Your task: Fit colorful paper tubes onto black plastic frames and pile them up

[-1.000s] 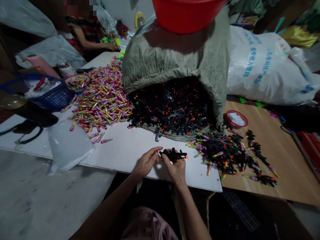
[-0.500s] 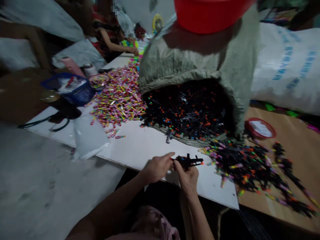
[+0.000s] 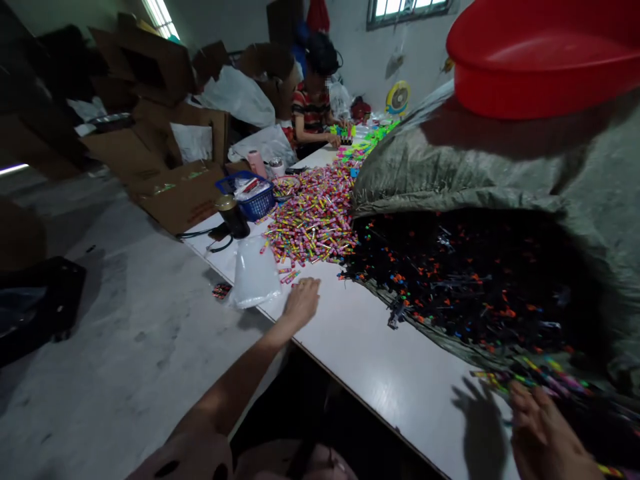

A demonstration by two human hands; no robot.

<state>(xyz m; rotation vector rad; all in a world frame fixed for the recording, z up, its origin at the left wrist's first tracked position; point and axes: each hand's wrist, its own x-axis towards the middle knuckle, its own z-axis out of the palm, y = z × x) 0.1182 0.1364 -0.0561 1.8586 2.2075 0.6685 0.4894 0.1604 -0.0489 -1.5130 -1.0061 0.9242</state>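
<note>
My left hand (image 3: pixel 303 301) is palm down on the white tabletop, its fingers stretched toward small pink-and-yellow wrapped tubes (image 3: pixel 290 277) at the edge of their heap (image 3: pixel 315 217). Its fingertips are at one tube; their undersides are hidden. At the lower right, my right hand (image 3: pixel 547 430) is open, fingers apart, casting a shadow on the table. It is beside a pile of black toy guns and coloured tubes (image 3: pixel 540 377). A large grey-green sack (image 3: pixel 480 167) lies with its mouth toward me, full of black toy guns (image 3: pixel 450 280) with orange tips.
A white plastic bag (image 3: pixel 255 273), a dark bottle (image 3: pixel 233 217) and a blue basket (image 3: pixel 257 200) stand along the left. A red basin (image 3: pixel 545 87) rests on the sack. Another person (image 3: pixel 313 110) handles bright green pieces at the far end. Cardboard boxes (image 3: pixel 175 193) stand beyond the table.
My hands have parted; the toy gun they held together is no longer seen in them. The left moved to the tubes, the right to the pile. My view swung left.
</note>
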